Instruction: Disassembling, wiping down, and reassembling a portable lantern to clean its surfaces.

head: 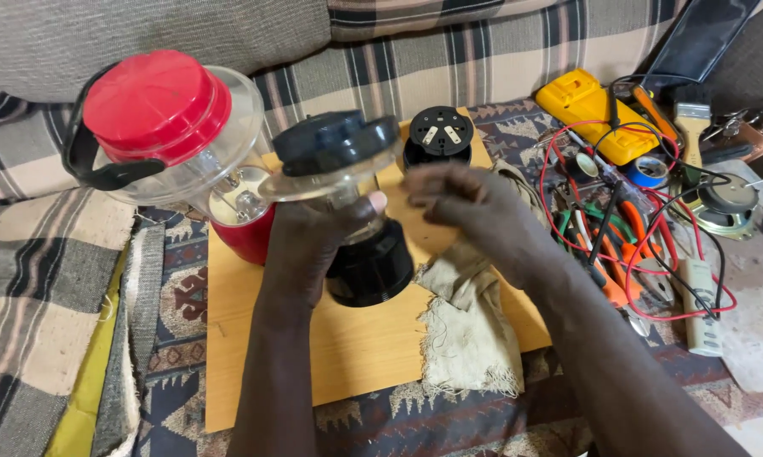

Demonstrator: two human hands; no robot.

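My left hand (pixel 314 241) grips a black lantern (pixel 347 199) with a clear globe and black cap, held tilted above a wooden board (pixel 330 355). My right hand (pixel 470 207) hovers just right of it, fingers loosely curled, holding nothing that I can see, above a beige rag (pixel 466 334). A red lantern (pixel 174 135) with a red cap, clear globe and black handle stands at the board's left. A round black part (pixel 439 134) with metal contacts sits at the board's far edge.
Tools lie to the right: a yellow multimeter (pixel 589 110), red and black leads (pixel 694 279), orange-handled pliers (pixel 631 245), a paintbrush (pixel 694 127), blue tape (pixel 650 172), a round speaker (pixel 727 203). A plaid couch (pixel 449 59) is behind; a patterned cloth (pixel 178 296) lies beneath.
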